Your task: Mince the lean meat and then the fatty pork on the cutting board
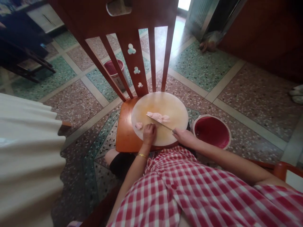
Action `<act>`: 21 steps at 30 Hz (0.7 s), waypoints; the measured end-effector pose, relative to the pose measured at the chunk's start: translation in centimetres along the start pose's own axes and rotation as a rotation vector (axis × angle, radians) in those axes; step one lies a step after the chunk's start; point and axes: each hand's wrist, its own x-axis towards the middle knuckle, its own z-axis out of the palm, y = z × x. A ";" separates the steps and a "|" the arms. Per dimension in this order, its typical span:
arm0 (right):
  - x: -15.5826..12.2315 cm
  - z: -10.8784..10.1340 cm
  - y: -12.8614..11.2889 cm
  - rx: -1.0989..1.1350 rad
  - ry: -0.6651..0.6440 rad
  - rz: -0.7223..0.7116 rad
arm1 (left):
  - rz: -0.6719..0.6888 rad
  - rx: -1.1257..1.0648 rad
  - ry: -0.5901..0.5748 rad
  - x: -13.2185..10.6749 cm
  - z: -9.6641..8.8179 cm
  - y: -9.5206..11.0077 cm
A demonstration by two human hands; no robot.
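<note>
A round whitish cutting board (pixel 170 104) lies on the orange-brown seat of a wooden chair (pixel 125 135). My right hand (pixel 186 137) is closed round the handle of a knife (pixel 159 123), whose blade slants up and left across the board. Along the blade's far side sits a row of pale pink pieces (pixel 161 117), which look like raw meat. One separate pale piece (pixel 139 126) is near the board's left edge. My left hand (pixel 149 134) rests at the near side of the board with its fingers curled in; whatever is under them is hidden.
A bucket with a red inside (pixel 213 132) stands on the floor at the right of the board. Behind the slatted chair back (pixel 132 60) is another red-lined bucket (pixel 118 71). A pale draped cloth (pixel 28 151) hangs at the left. Tiled floor (pixel 255 97) surrounds the chair.
</note>
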 end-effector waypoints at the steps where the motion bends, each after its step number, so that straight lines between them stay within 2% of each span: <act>1: -0.3 -0.2 -0.1 0.005 0.004 -0.017 | -0.008 -0.001 0.000 0.0 0.0 0.0; 6: -0.3 -0.3 -1.4 0.032 -0.035 -0.038 | -0.009 -0.004 0.022 -0.2 0.2 -0.1; 9: 1.5 0.2 -2.9 0.048 -0.053 -0.021 | 0.003 -0.007 0.043 -0.2 0.4 -0.3; 13: 4.0 0.5 -4.6 0.057 -0.004 -0.020 | 0.012 0.012 0.043 -0.2 0.6 -0.6; 16: 3.5 0.7 -3.6 0.054 -0.011 -0.052 | -0.016 0.023 0.047 -0.2 0.6 -0.4; 21: 0.3 0.5 -0.2 0.029 -0.021 -0.009 | -0.037 0.000 0.028 -0.3 0.1 0.0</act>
